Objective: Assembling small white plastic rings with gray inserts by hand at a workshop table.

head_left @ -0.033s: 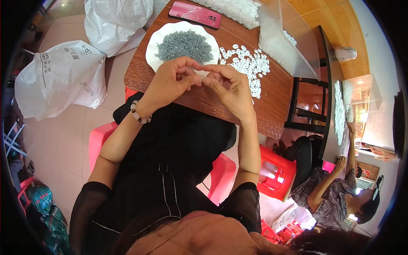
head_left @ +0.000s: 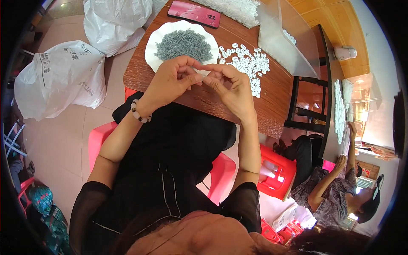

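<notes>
My left hand [head_left: 171,83] and my right hand [head_left: 232,90] meet over the near edge of the wooden table [head_left: 199,102]. Both are closed in a pinch, fingertips touching around a small white piece [head_left: 205,73], mostly hidden by the fingers. Just beyond my left hand stands a white scalloped plate [head_left: 151,47]. It holds a heap of small grey rod-like pieces [head_left: 182,44]. Many small flat white oval pieces [head_left: 253,64] with dark markings lie loose on the tabletop, beyond and to the right of my right hand.
A pink phone [head_left: 194,14] lies at the far edge. A clear-walled bin [head_left: 278,46] with more white pieces [head_left: 238,9] stands behind. White sacks [head_left: 61,80] sit on the floor at left. Right, a red stool [head_left: 274,172] and another person [head_left: 327,191] at a dark table [head_left: 331,114].
</notes>
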A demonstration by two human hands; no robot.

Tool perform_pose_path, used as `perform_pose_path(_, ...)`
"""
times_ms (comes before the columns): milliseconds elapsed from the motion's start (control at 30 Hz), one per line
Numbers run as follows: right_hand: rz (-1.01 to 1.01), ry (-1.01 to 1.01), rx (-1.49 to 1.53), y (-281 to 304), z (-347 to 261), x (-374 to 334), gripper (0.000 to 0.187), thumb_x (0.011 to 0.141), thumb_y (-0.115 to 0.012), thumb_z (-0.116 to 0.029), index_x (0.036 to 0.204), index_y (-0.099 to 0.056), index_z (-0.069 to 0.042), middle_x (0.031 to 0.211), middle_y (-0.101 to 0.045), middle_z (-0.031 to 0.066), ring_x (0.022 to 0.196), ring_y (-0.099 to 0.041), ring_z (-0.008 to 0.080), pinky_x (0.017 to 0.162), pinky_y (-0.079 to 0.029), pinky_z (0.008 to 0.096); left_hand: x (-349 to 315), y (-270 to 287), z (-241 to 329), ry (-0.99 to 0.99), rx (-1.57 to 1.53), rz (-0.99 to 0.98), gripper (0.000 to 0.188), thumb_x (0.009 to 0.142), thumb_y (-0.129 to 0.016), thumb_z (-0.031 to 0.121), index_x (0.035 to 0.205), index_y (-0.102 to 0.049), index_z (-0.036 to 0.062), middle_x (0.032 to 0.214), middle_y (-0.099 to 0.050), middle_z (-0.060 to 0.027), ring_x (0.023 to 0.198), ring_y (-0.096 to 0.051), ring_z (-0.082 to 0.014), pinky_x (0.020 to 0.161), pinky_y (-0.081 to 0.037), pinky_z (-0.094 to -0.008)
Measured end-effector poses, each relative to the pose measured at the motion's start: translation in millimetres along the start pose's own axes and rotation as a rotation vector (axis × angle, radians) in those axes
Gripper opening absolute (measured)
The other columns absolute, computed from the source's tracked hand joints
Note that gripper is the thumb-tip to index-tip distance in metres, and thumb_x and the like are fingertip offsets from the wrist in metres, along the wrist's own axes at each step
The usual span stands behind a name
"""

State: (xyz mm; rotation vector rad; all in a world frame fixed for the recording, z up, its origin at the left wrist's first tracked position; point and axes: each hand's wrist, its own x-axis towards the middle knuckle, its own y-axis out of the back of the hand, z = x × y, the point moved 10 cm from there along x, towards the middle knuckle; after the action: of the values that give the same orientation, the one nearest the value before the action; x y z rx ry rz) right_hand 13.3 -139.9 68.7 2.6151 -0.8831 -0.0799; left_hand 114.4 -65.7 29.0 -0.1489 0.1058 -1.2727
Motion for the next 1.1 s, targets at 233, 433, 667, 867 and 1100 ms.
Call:
perform_pose_path(233, 0.105, -0.005, -0.033, 32.8, -3.1, -11.9, 0.020, 0.080, -0.069, -0.002, 0.100, -0.067, -0.003, 0.077, -0.062, 0.0031, 0.073, -0.058, 0.0099, 0.064, -0.045, 0.0229, 22.7, -29.4, 14.5, -0.084, 0.107, -0.095, 0.021, 0.084, -0.066, 0.007, 0.101, -0.058, -0.0007, 0.074, -0.067, -0.0039, 0.064, -0.057, -0.0062, 0.058, -0.045, -0.0216)
perform_pose_path(433, 0.135, 0.145, -0.354, 45.4, -21.8, -24.5, 0.017, 0.081, -0.069, -0.006, 0.098, -0.067, -0.004, 0.075, -0.061, 0.0022, 0.071, -0.056, 0.0100, 0.063, -0.044, 0.0236, 31.7, -40.3, 10.3, -0.010, 0.076, -0.099, 0.020, 0.084, -0.068, 0.013, 0.098, -0.060, 0.0001, 0.075, -0.066, -0.0042, 0.062, -0.056, -0.0062, 0.057, -0.044, -0.0213)
perform_pose_path(667, 0.261, -0.037, -0.085, 64.7, 17.9, -52.5, 0.007, 0.082, -0.067, -0.004, 0.089, -0.064, -0.002, 0.073, -0.060, -0.0009, 0.063, -0.048, 0.0057, 0.059, -0.040, 0.0203, 43.2, -20.6, 15.5, -0.273, 0.257, -0.039, 0.015, 0.084, -0.064, 0.014, 0.092, -0.063, 0.0016, 0.079, -0.066, -0.0057, 0.065, -0.058, -0.0095, 0.059, -0.046, -0.0248)
perform_pose_path(867, 0.407, -0.073, 0.144, 79.5, 50.3, -77.7, 0.005, 0.084, -0.066, -0.001, 0.088, -0.062, -0.001, 0.075, -0.058, -0.0040, 0.064, -0.045, 0.0010, 0.059, -0.035, 0.0166, 51.0, 12.4, 31.2, -0.485, 1.162, 0.032, 0.013, 0.080, -0.063, 0.015, 0.089, -0.064, 0.0061, 0.083, -0.061, -0.0126, 0.084, -0.058, -0.0300, 0.073, -0.047, -0.0400)
perform_pose_path(1100, 0.516, -0.077, 0.272, 79.7, 61.4, -88.4, 0.005, 0.084, -0.067, -0.002, 0.087, -0.063, -0.002, 0.073, -0.057, -0.0047, 0.063, -0.044, 0.0005, 0.058, -0.033, 0.0159, 59.2, 8.7, 22.6, -0.401, 1.161, -0.003, 0.008, 0.078, -0.065, 0.011, 0.082, -0.060, 0.0052, 0.080, -0.060, -0.0098, 0.083, -0.057, -0.0291, 0.072, -0.045, -0.0392)
